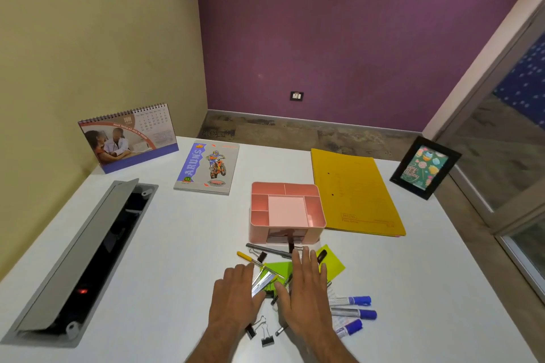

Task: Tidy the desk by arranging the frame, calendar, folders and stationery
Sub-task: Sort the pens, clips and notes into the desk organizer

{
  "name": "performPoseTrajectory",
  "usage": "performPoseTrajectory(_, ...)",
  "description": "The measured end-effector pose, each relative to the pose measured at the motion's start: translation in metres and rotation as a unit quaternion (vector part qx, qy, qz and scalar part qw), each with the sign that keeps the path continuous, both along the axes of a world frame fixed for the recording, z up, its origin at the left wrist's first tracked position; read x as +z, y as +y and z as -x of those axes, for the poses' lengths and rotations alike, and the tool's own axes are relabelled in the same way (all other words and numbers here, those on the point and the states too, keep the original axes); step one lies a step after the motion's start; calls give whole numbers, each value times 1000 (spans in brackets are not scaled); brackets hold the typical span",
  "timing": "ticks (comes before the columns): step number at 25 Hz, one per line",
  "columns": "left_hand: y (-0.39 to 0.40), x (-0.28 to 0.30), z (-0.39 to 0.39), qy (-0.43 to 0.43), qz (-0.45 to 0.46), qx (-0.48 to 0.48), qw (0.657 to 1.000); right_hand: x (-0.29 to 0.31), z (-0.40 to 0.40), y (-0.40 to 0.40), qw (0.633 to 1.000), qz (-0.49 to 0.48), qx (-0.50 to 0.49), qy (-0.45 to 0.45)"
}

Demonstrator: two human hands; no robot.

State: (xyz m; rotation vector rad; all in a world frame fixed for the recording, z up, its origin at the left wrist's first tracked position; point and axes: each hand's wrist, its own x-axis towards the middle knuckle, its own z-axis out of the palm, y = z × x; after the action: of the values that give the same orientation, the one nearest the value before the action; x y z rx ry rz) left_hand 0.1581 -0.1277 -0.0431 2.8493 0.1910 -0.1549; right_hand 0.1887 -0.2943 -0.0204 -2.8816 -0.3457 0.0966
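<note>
A pile of stationery lies on the white desk point(413, 289) near me: pens point(267, 250), green and yellow sticky notes point(333, 262), staple strips point(262, 281), black binder clips point(264, 333) and three blue-capped markers point(354, 314). My left hand point(234, 293) and my right hand point(305, 289) lie flat on this pile with straight fingers, holding nothing. Just behind stands an empty pink desk organiser point(286, 211). A yellow folder point(354, 194) lies to its right. A black photo frame point(424, 168) stands at the far right, a spiral desk calendar point(129, 137) at the far left.
A notebook with a motorbike cover point(208, 168) lies between the calendar and the organiser. An open grey cable tray point(82, 256) is sunk into the desk's left side. The desk's right edge drops to the floor beside a glass partition point(507, 156).
</note>
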Motion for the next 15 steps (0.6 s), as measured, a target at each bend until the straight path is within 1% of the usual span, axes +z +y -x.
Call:
performPoseTrajectory(2, -6, -2, -3, 21, -10, 8, 1000, -3, 2, -5, 1000, -18, -2, -1)
performPoseTrajectory(4, -10, 1, -4, 53, 10, 27, 998, -5, 3, -11, 999, -45, -11, -5)
performPoseTrajectory(7, -13, -2, -7, 54, 28, 46, 997, -3, -1, -16, 995, -93, -26, 36)
performPoseTrajectory(10, -12, -2, -5, 42, 55, 47, 997, 9, -5, -15, 986, -156, -31, 48)
performPoseTrajectory(12, -12, 0, -4, 22, 99, 62, 993, 19, -9, -12, 979, -194, -31, 54)
performPoseTrajectory(14, -17, 4, -6, -16, 184, 89, 979, 32, -17, -7, 962, -255, -40, 87)
performPoseTrajectory(15, -20, 8, -8, -40, 231, 98, 967, 38, -22, -5, 947, -295, -43, 121)
